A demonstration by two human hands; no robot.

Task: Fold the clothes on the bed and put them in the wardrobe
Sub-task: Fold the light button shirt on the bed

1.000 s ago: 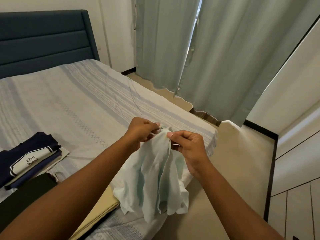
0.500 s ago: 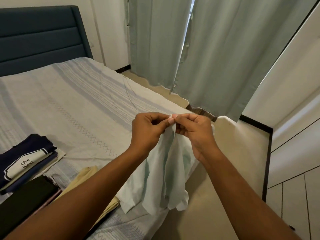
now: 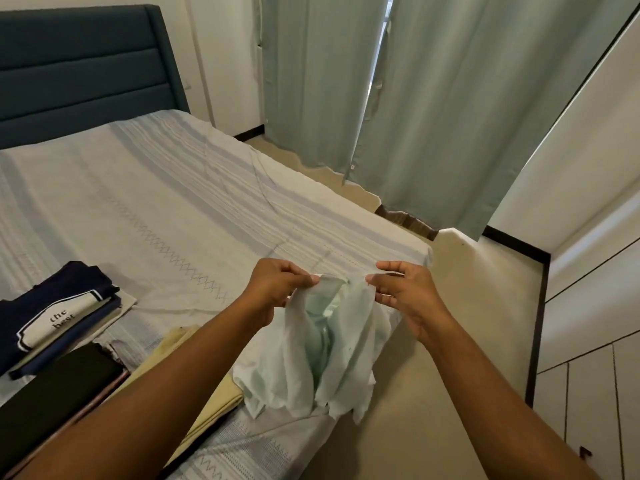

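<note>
Right now I see the bed (image 3: 156,202) filling the view, with folded clothes (image 3: 52,317) stacked at its near left edge. Over its near corner hangs a pale green garment (image 3: 346,362), possibly a shirt. Left hand (image 3: 277,289) and right hand (image 3: 407,294) each pinch its top edge.

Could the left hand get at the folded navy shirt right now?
Probably not at once: the left hand pinches the pale green garment with the right hand. Nothing lies over the navy shirt.
</note>
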